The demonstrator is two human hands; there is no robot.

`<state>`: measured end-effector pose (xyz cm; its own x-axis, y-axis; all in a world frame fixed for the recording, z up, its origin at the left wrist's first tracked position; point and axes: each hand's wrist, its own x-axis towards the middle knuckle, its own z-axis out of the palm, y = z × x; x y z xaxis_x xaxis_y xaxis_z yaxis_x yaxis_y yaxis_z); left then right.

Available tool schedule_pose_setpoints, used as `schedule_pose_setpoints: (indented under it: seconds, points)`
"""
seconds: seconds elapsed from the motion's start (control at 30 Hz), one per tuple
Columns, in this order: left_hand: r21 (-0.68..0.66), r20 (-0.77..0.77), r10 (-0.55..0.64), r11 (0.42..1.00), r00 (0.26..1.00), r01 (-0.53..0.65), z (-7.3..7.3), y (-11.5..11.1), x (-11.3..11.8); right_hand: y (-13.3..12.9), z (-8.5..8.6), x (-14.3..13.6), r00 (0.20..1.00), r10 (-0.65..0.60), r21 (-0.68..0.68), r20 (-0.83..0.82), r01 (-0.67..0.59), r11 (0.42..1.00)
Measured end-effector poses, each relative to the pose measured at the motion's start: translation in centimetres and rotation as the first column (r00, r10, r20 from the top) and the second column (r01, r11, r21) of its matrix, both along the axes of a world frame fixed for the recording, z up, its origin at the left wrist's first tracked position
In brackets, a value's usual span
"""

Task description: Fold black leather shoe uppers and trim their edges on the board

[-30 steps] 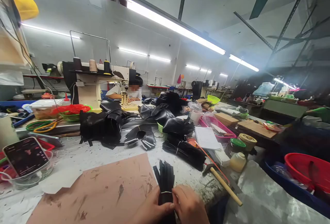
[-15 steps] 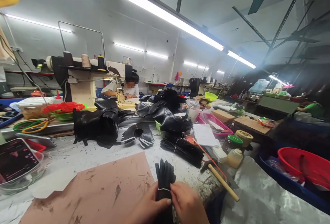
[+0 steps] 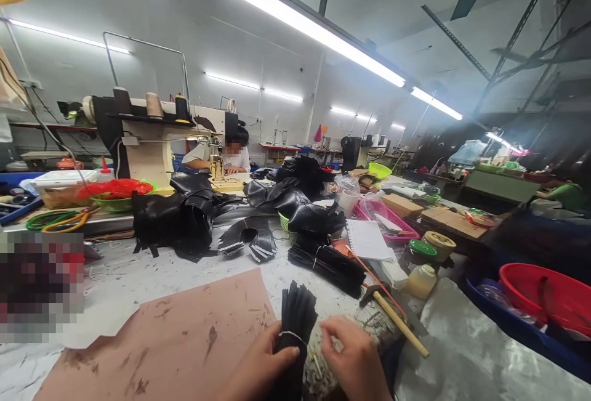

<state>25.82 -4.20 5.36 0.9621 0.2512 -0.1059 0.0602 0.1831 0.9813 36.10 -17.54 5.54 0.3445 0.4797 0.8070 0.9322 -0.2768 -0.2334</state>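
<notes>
One bundle point(image 3: 299, 310), perhaps leather, in left grip point(image 3: 268, 356).

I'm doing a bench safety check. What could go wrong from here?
Only the left hand holds the black bundle, so it might fan out if the thin white band slips. The hammer lies close to the right hand, which could knock it.
</notes>
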Motion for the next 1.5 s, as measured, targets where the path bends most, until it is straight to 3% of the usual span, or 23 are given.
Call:
schedule_pose_setpoints:
  seconds: [0.1,0.23,0.33,0.37,0.4,0.47,0.5,0.53,0.57,0.6,0.63,0.7,0.73,0.8,0.87,0.93,1.03,1.1,1.2,1.3,1.4,1.47,1.5]
  points:
    - [0.001,0.023,0.044,0.999,0.999,-0.044,0.0,-0.4,0.0,0.5,-0.7,-1.1,0.995,0.097,-0.044,-0.001,-0.097,0.994]
    - [0.1,0.023,0.064,0.993,0.998,-0.066,0.5,-0.9,-0.2,1.1,-1.3,-2.0,0.999,0.044,-0.024,-0.007,-0.045,0.999]
    - [0.156,-0.032,0.029,0.988,0.999,-0.024,1.7,-0.5,-0.8,0.7,-0.8,-1.9,0.966,0.16,0.072,-0.205,-0.149,0.986]
    - [0.172,-0.071,-0.004,0.985,0.998,0.016,2.3,-0.2,-1.1,0.4,-0.4,-1.9,0.898,0.269,0.146,-0.348,-0.231,0.962]
    - [0.188,-0.1,-0.053,0.98,0.994,0.071,2.8,0.3,-1.5,0.1,-0.1,-1.9,0.77,0.398,0.246,-0.499,-0.314,0.917]
    - [0.195,-0.135,-0.192,0.957,0.972,0.216,3.8,1.4,-2.4,-0.7,0.5,-2.0,0.367,0.602,0.457,-0.709,-0.411,0.789]
    - [0.191,-0.141,-0.255,0.941,0.957,0.279,4.0,2.0,-2.9,-1.1,0.6,-2.0,0.176,0.642,0.535,-0.746,-0.416,0.735]
    - [0.178,-0.152,-0.309,0.926,0.939,0.334,4.1,2.6,-3.4,-1.6,0.7,-1.8,0.047,0.647,0.578,-0.761,-0.402,0.71]
    - [0.157,-0.184,-0.357,0.909,0.916,0.385,3.9,3.0,-4.1,-2.0,0.5,-1.4,-0.003,0.629,0.583,-0.778,-0.377,0.72]
    - [0.136,-0.233,-0.394,0.892,0.889,0.431,3.5,3.4,-4.7,-2.5,0.3,-0.7,0.027,0.593,0.551,-0.805,-0.339,0.763]
    - [0.122,-0.287,-0.417,0.877,0.863,0.464,3.0,3.7,-5.3,-2.9,-0.1,0.3,0.127,0.534,0.486,-0.836,-0.281,0.828]
    - [0.089,-0.347,-0.437,0.866,0.83,0.492,1.7,4.0,-6.5,-3.8,-1.3,3.3,0.425,0.285,0.259,-0.859,-0.12,0.958]
    - [0.06,-0.342,-0.429,0.878,0.836,0.475,1.1,4.1,-7.0,-4.2,-1.9,5.0,0.568,0.108,0.106,-0.816,-0.037,0.994]
    - [-0.021,-0.271,-0.349,0.934,0.897,0.357,0.3,4.3,-7.8,-4.8,-2.9,8.2,0.728,-0.23,-0.216,-0.646,0.115,0.97]
    - [-0.124,-0.21,-0.188,0.978,0.959,0.165,0.1,4.5,-8.1,-4.7,-3.6,10.0,0.762,-0.476,-0.442,-0.438,0.279,0.852]
    - [-0.208,-0.23,0.026,0.975,0.973,-0.075,0.5,4.6,-7.9,-3.9,-4.0,9.6,0.774,-0.543,-0.574,-0.327,0.293,0.765]
    - [-0.281,-0.329,0.3,0.874,0.895,-0.396,1.2,4.8,-6.7,-1.5,-4.6,5.8,0.837,-0.393,-0.653,-0.381,0.057,0.755]
    - [-0.302,-0.362,0.409,0.799,0.838,-0.52,1.4,4.7,-5.6,0.3,-5.4,3.1,0.874,-0.303,-0.674,-0.38,-0.037,0.738]
    - [-0.325,-0.383,0.461,0.744,0.801,-0.584,1.1,4.6,-3.6,1.7,-6.5,2.0,0.91,-0.307,-0.703,-0.279,0.024,0.711]
    - [-0.35,-0.413,0.438,0.733,0.798,-0.583,0.7,4.2,-1.4,1.1,-6.5,5.1,0.891,-0.383,-0.715,-0.245,0.101,0.692]
    - [-0.365,-0.441,0.427,0.719,0.79,-0.592,0.7,3.5,1.3,-0.2,-5.2,9.1,0.843,-0.497,-0.713,-0.206,0.219,0.667]
    - [-0.38,-0.418,0.432,0.716,0.799,-0.586,0.9,2.6,3.3,-0.3,-4.0,10.1,0.816,-0.508,-0.645,-0.277,0.234,0.727]
    - [-0.39,-0.391,0.435,0.72,0.811,-0.574,1.1,2.0,4.2,-0.1,-3.4,10.0,0.801,-0.445,-0.589,-0.401,0.146,0.795]
